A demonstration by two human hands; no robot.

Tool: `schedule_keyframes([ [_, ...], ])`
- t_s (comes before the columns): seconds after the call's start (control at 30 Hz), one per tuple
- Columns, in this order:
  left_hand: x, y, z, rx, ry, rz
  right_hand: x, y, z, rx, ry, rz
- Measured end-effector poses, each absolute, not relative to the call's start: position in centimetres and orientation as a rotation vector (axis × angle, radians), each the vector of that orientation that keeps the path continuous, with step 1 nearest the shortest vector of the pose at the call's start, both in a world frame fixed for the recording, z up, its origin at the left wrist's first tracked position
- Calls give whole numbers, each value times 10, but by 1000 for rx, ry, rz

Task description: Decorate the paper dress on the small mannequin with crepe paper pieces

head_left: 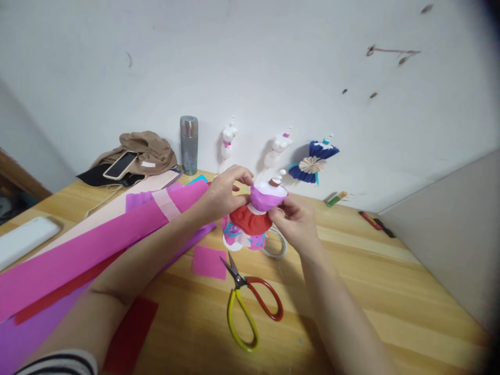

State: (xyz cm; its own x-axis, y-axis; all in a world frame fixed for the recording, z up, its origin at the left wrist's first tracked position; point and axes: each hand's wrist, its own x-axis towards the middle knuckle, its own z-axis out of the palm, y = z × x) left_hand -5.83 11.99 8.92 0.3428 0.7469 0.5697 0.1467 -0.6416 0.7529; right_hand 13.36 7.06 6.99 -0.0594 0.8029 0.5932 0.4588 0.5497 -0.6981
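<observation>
A small white dress-form mannequin stands between my hands, wearing a purple paper bodice, a red gathered skirt layer and a pink layer with blue patches below it. My left hand pinches the bodice's left edge with thumb and fingers. On the other side, my right hand has its thumb and fingers closed at the bodice's lower right edge, near the waist. Behind the skirt lies a roll of white tape, partly hidden. Scissors with one red and one yellow handle lie open in front, beside a pink paper square.
Long pink paper and other coloured sheets cover the left side. Along the wall stand a grey flask, two white mannequins and one in a blue paper dress. A phone rests on brown cloth. A green tube lies at the back right.
</observation>
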Motion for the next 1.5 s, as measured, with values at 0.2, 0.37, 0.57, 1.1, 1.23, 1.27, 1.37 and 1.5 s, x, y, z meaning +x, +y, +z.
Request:
schedule_keyframes([
  [0.2, -58, 128, 83, 1889, 621, 1009, 130, 69, 74, -1058, -1694, 416],
  [0.37, -64, 127, 92, 1932, 549, 867, 129, 67, 74, -1033, -1709, 425],
  [0.57, -77, 116, 113, 1985, 568, 701, 130, 67, 74, -1067, -1686, 423],
  [1.1, -81, 126, 101, 1910, 522, 747, 132, 37, 112, -1067, -2046, 253],
  [1.23, -88, 126, 107, 1867, 500, 668, 127, 23, 117, -1004, -2111, 108],
  [1.27, -89, 126, 107, 1873, 478, 650, 126, 21, 117, -994, -2121, 100],
  [1.37, -89, 127, 107, 1880, 407, 608, 124, 19, 117, -1022, -2111, 132],
  [1.5, -88, 128, 108, 1917, 386, 604, 125, 22, 116, -1066, -2041, 203],
])
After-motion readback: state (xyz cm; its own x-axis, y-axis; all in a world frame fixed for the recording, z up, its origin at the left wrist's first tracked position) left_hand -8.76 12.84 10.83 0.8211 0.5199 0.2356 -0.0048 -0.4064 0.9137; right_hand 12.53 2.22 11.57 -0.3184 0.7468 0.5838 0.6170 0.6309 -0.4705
